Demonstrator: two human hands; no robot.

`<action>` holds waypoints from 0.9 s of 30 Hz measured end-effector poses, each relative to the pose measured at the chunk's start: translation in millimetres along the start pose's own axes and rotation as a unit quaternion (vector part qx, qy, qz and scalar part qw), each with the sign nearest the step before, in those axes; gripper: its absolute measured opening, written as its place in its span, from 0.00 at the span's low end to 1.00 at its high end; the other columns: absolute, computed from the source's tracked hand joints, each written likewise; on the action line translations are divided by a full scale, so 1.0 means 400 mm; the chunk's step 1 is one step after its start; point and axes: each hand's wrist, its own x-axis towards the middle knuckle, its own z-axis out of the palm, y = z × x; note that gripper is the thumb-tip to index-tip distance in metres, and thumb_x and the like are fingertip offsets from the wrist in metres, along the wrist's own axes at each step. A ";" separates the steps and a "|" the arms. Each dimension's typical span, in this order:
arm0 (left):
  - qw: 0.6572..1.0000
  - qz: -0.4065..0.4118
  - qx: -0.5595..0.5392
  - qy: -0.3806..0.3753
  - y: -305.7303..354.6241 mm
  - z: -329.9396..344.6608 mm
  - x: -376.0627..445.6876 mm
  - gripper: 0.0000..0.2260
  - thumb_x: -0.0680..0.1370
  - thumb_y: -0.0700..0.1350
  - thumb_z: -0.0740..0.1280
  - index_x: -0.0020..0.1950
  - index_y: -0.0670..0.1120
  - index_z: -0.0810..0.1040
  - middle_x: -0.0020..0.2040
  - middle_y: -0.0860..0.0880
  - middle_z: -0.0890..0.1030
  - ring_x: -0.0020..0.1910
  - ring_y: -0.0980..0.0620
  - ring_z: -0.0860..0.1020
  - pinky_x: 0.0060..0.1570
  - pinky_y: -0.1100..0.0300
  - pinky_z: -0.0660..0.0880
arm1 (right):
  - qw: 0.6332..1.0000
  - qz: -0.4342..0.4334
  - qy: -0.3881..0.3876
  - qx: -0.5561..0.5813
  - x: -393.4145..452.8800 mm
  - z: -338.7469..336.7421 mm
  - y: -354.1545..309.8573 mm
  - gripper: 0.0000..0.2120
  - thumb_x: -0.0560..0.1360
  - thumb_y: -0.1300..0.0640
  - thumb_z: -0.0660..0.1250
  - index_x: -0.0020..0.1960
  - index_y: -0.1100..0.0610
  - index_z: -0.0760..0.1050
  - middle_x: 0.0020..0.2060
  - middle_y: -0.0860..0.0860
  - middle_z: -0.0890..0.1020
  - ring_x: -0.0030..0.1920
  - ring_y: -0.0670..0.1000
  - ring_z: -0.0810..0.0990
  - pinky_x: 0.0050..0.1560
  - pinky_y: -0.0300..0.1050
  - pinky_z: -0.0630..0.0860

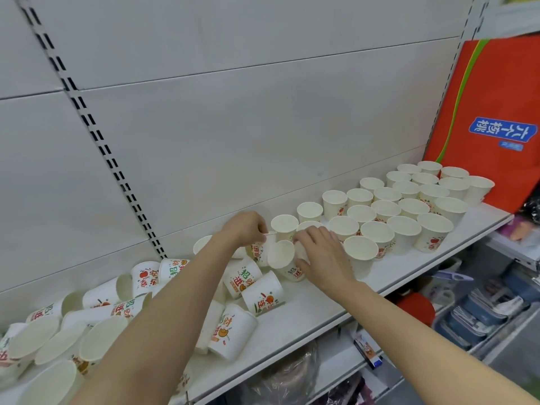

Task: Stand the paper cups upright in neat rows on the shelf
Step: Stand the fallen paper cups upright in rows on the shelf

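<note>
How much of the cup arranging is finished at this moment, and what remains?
Done: the upright cups stand in rows on the right part of the shelf. In hand: the left hand and right hand each grip a cup at the rows' near end. Left: the pile of fallen cups on the left.

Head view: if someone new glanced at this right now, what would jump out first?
Probably the block of upright cups in neat rows on the shelf's right half, against the jumbled heap of fallen cups at its left. Between them, the left hand and right hand each grip a cup. A red bag stands at far right.
</note>
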 end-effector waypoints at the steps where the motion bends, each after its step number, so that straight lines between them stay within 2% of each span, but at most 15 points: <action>1: 1.000 -0.001 -0.012 0.011 -0.005 -0.009 -0.007 0.04 0.74 0.43 0.71 0.46 0.51 0.81 0.46 0.53 0.82 0.47 0.52 0.80 0.50 0.52 0.79 | 1.000 -0.010 -0.019 0.009 0.004 -0.004 0.002 0.23 0.64 0.57 0.75 0.56 0.51 0.73 0.48 0.49 0.75 0.46 0.53 0.73 0.45 0.46 0.70; 3: 0.999 -0.005 -0.028 0.035 -0.011 -0.021 -0.025 0.04 0.74 0.43 0.71 0.43 0.53 0.80 0.43 0.55 0.81 0.44 0.53 0.80 0.47 0.54 0.79 | 0.997 -0.045 -0.060 0.016 0.007 -0.005 0.012 0.24 0.63 0.60 0.74 0.57 0.48 0.73 0.53 0.50 0.74 0.47 0.53 0.73 0.45 0.46 0.69; 5: 0.997 -0.016 -0.036 0.066 -0.012 -0.022 -0.046 0.05 0.73 0.44 0.71 0.41 0.55 0.80 0.40 0.57 0.81 0.42 0.54 0.80 0.43 0.55 0.79 | 0.994 -0.077 -0.072 0.011 0.003 0.001 0.023 0.17 0.63 0.60 0.75 0.50 0.50 0.77 0.55 0.51 0.76 0.47 0.54 0.75 0.43 0.46 0.69; 8: 0.994 -0.024 -0.020 0.104 -0.003 0.000 -0.076 0.04 0.72 0.45 0.72 0.40 0.55 0.82 0.40 0.57 0.82 0.42 0.54 0.80 0.40 0.58 0.76 | 0.995 -0.086 -0.033 0.025 -0.002 -0.001 0.036 0.09 0.63 0.60 0.78 0.38 0.54 0.79 0.49 0.51 0.79 0.42 0.55 0.77 0.37 0.44 0.68; 12: 0.991 -0.032 -0.025 0.130 0.027 0.056 -0.103 0.03 0.74 0.47 0.72 0.44 0.54 0.84 0.43 0.56 0.83 0.44 0.54 0.79 0.43 0.56 0.77 | 0.992 -0.091 0.037 0.076 -0.035 -0.019 0.050 0.09 0.65 0.58 0.77 0.37 0.55 0.77 0.36 0.48 0.78 0.39 0.54 0.74 0.35 0.45 0.70; 15: 0.988 -0.027 -0.036 0.149 0.059 0.093 -0.101 0.04 0.74 0.47 0.71 0.47 0.54 0.85 0.46 0.56 0.83 0.48 0.53 0.79 0.44 0.57 0.76 | 0.987 -0.144 0.043 0.065 -0.068 -0.035 0.065 0.07 0.67 0.57 0.75 0.37 0.55 0.76 0.33 0.47 0.77 0.39 0.54 0.72 0.36 0.47 0.71; 18: 0.989 -0.016 -0.047 0.136 0.081 0.107 -0.099 0.07 0.74 0.47 0.72 0.51 0.53 0.84 0.51 0.55 0.83 0.49 0.54 0.80 0.42 0.61 0.70 | 0.987 -0.155 0.027 0.041 -0.074 -0.032 0.081 0.05 0.67 0.57 0.73 0.35 0.54 0.77 0.31 0.47 0.76 0.38 0.55 0.72 0.34 0.48 0.71; 20: 0.988 -0.011 -0.056 0.140 0.073 0.097 -0.109 0.11 0.73 0.48 0.74 0.55 0.54 0.82 0.56 0.56 0.82 0.49 0.55 0.80 0.45 0.59 0.72 | 0.988 -0.150 0.015 0.035 -0.069 -0.021 0.090 0.05 0.66 0.59 0.73 0.35 0.54 0.77 0.30 0.47 0.75 0.37 0.55 0.72 0.33 0.48 0.70; 22: 0.990 -0.013 -0.032 0.137 0.047 0.074 -0.127 0.11 0.75 0.48 0.72 0.57 0.55 0.81 0.57 0.56 0.81 0.50 0.54 0.79 0.49 0.57 0.75 | 0.989 -0.148 0.005 0.032 -0.060 -0.009 0.095 0.06 0.66 0.60 0.74 0.35 0.54 0.77 0.30 0.48 0.76 0.36 0.55 0.72 0.33 0.48 0.70; 27: 0.998 -0.015 0.058 0.036 -0.013 0.038 -0.175 0.12 0.79 0.43 0.65 0.60 0.55 0.80 0.59 0.53 0.80 0.55 0.52 0.76 0.53 0.54 0.75 | 0.989 -0.141 0.007 0.041 -0.046 -0.010 0.092 0.08 0.63 0.59 0.78 0.37 0.54 0.80 0.32 0.48 0.80 0.38 0.56 0.75 0.36 0.48 0.72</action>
